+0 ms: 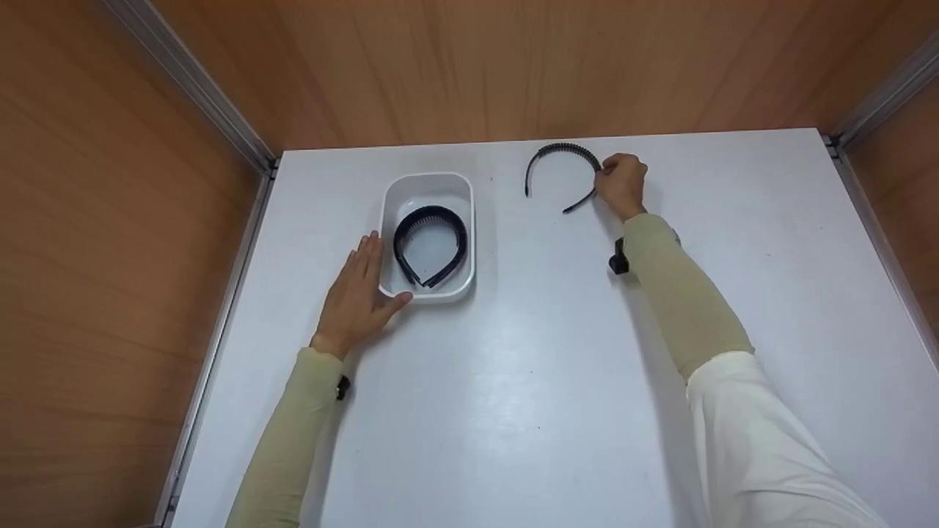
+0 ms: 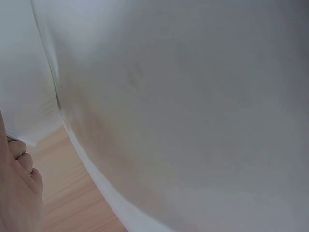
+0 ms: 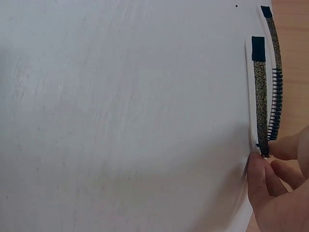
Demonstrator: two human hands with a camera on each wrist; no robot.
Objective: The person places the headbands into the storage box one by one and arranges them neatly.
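Observation:
My right hand pinches one side of a dark headband near the table's back edge. In the right wrist view the headband shows a speckled band, black end tips and a row of comb teeth, with thumb and fingertips closed on its side. With straight fingers, my left hand rests against the left side and near corner of a white plastic tub. Inside that tub lie dark toothed headbands, stacked with their ends toward me. The left wrist view shows part of the left hand at its edge.
The white table carries the tub left of centre. A wooden panel stands right behind its back edge, and another wooden panel runs along the left side. Metal rails line the corners.

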